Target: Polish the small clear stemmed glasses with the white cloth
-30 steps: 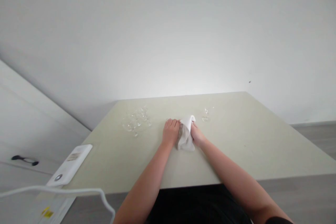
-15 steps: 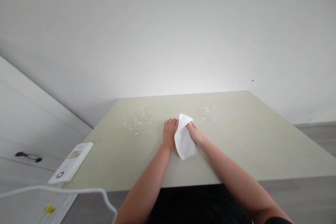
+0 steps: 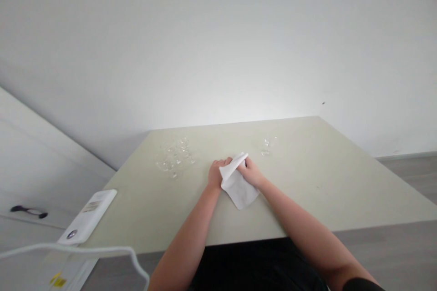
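Note:
A white cloth [image 3: 241, 189] hangs between my hands over the near middle of the table. My right hand [image 3: 251, 173] grips it, fingers tucked into its folds. Against the cloth's left side is my left hand [image 3: 216, 172], its fingers curled; whatever they close around is hidden by the cloth. To the left stand several clear stemmed glasses [image 3: 175, 154], close together and hard to tell apart. One more clear glass [image 3: 267, 146] stands on its own beyond my right hand.
The pale table [image 3: 300, 204] meets a white wall [image 3: 218, 45] at the back. At its left edge lies a white flat box [image 3: 89, 216]. A white cable [image 3: 85, 249] crosses the lower left, near a cabinet with a dark handle [image 3: 29, 211].
The cloth's upper part has folded over to the left, towards my left hand, and covers more of it. Both hands stay close together. The view has shifted slightly.

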`<control>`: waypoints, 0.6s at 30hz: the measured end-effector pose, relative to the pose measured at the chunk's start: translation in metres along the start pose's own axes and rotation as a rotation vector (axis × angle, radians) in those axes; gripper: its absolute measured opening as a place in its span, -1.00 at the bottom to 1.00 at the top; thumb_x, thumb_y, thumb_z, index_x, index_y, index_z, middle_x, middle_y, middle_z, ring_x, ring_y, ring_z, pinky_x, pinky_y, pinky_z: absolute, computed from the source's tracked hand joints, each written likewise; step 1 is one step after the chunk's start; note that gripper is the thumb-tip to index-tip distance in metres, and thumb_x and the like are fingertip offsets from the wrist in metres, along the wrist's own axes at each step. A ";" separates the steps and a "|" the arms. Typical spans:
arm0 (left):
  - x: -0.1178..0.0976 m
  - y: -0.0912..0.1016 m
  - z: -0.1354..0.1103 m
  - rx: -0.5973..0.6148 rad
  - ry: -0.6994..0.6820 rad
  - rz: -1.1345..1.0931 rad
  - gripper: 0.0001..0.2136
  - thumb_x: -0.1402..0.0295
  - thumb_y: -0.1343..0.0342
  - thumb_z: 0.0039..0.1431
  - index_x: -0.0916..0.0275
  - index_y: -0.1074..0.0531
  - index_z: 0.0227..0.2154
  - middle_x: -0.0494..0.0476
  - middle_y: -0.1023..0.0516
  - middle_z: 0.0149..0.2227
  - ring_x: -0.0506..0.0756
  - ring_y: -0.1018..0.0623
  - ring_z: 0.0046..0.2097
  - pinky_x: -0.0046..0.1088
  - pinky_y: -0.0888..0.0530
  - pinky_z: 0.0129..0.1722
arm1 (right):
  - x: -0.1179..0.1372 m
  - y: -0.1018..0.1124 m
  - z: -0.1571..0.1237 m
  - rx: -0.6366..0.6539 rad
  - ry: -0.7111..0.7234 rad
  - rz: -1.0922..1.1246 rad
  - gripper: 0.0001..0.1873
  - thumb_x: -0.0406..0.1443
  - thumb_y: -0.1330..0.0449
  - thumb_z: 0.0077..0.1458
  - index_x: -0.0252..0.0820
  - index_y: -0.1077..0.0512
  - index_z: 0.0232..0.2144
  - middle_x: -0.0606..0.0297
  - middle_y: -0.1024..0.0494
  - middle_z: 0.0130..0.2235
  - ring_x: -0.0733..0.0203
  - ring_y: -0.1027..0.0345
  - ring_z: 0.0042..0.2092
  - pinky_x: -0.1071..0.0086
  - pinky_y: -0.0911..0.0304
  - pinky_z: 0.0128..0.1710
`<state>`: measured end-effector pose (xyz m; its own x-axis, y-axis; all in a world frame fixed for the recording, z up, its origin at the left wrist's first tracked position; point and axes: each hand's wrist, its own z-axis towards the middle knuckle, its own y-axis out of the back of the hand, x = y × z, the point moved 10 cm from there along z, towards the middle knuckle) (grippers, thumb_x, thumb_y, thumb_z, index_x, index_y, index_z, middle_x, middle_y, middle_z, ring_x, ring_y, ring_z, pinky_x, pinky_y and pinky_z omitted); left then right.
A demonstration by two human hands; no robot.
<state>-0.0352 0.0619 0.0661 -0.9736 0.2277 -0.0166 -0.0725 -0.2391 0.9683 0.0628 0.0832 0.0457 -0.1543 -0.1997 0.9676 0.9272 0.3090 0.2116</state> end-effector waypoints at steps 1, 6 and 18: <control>-0.004 0.005 0.000 -0.040 -0.008 0.007 -0.83 0.34 0.03 0.26 0.25 -0.37 -0.16 0.21 -0.55 -0.23 0.17 -0.52 -0.11 -0.33 -0.34 -0.07 | -0.013 -0.003 0.000 -0.004 -0.121 0.130 -0.63 -0.04 -0.13 0.10 -0.19 -0.41 -0.18 0.18 -0.52 -0.26 0.09 -0.41 -0.24 0.22 -0.33 -0.19; -0.003 0.007 0.002 -0.056 0.050 0.011 -0.81 0.34 0.08 0.28 0.25 -0.37 -0.15 0.22 -0.55 -0.29 0.18 -0.54 -0.15 -0.30 -0.36 -0.12 | -0.024 -0.010 -0.002 0.079 -0.213 0.275 -0.59 -0.03 -0.11 0.12 -0.24 -0.40 -0.16 0.22 -0.52 -0.32 0.13 -0.41 -0.32 0.29 -0.34 -0.31; 0.000 0.015 0.002 -0.154 0.015 0.029 -0.78 0.38 0.11 0.28 0.26 -0.39 -0.13 0.27 -0.52 -0.20 0.19 -0.48 -0.08 -0.27 -0.34 -0.06 | 0.001 0.003 0.001 -0.067 0.076 0.029 -0.64 -0.08 -0.08 0.14 -0.16 -0.37 -0.11 0.17 -0.48 -0.22 0.05 -0.38 -0.18 0.17 -0.32 -0.16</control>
<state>-0.0361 0.0608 0.0810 -0.9788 0.2045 0.0055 -0.0758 -0.3878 0.9186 0.0649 0.0849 0.0478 -0.1034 -0.2624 0.9594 0.9521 0.2530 0.1719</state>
